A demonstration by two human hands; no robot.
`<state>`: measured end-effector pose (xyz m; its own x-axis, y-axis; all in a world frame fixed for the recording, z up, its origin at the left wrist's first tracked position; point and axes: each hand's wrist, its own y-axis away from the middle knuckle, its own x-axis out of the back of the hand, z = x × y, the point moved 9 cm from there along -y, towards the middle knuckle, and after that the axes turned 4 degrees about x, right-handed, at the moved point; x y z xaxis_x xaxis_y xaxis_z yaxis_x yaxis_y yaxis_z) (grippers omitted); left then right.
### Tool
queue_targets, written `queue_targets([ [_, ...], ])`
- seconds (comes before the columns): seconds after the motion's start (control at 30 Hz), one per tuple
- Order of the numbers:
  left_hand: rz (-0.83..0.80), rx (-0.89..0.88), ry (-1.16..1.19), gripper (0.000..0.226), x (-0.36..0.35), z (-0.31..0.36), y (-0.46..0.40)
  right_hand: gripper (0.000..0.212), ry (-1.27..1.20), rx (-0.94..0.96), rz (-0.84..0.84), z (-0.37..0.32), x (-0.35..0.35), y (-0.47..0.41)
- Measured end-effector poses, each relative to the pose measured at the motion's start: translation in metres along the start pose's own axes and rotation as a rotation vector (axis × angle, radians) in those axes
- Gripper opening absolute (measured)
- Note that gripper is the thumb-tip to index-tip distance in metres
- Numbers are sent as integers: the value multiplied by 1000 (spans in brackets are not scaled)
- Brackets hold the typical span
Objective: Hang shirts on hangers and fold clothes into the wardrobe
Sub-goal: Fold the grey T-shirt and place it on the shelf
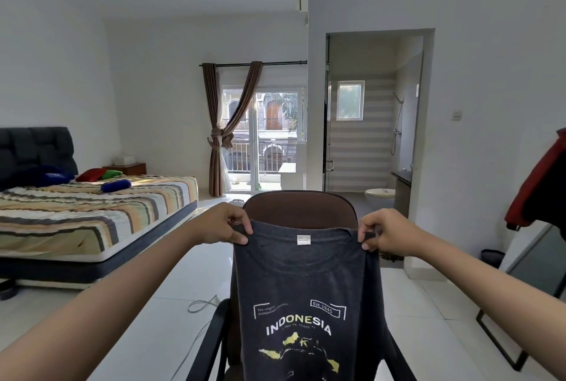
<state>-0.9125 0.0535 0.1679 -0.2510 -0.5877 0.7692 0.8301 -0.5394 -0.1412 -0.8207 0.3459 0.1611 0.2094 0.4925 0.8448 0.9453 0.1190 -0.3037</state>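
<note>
In front of a chair [301,207], T-shirt [301,295] hanging lengthwise, collar up, left hand [225,224], right hand [387,232] pinching its shoulders

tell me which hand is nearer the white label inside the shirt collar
Left, though only slightly. The left hand pinches the shirt shoulder just left of the white label; the right hand pinches the other shoulder, a little farther away.

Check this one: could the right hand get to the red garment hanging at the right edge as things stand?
Probably not without stepping over. The right hand is pinching the dark T-shirt at its shoulder, as is the left hand. The red garment hangs well off to the right, though nothing blocks the way.
</note>
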Motion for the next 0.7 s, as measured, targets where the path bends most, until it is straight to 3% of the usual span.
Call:
queue_targets([
  [0.27, -74, 116, -326, 15, -12, -5, -1, 51, 68, -81, -22, -8, -6, -1],
  [0.37, -59, 150, -378, 13, -14, -8, -3, 40, -26, -136, -9, -6, -12, -1],
  [0.53, 43, 156, -225, 12, -13, -6, -5, 14, -180, -156, 41, -1, -19, 2],
  [0.7, 40, 115, -190, 12, -18, -5, -5, 18, 133, -69, 9, -3, -18, -1],
])
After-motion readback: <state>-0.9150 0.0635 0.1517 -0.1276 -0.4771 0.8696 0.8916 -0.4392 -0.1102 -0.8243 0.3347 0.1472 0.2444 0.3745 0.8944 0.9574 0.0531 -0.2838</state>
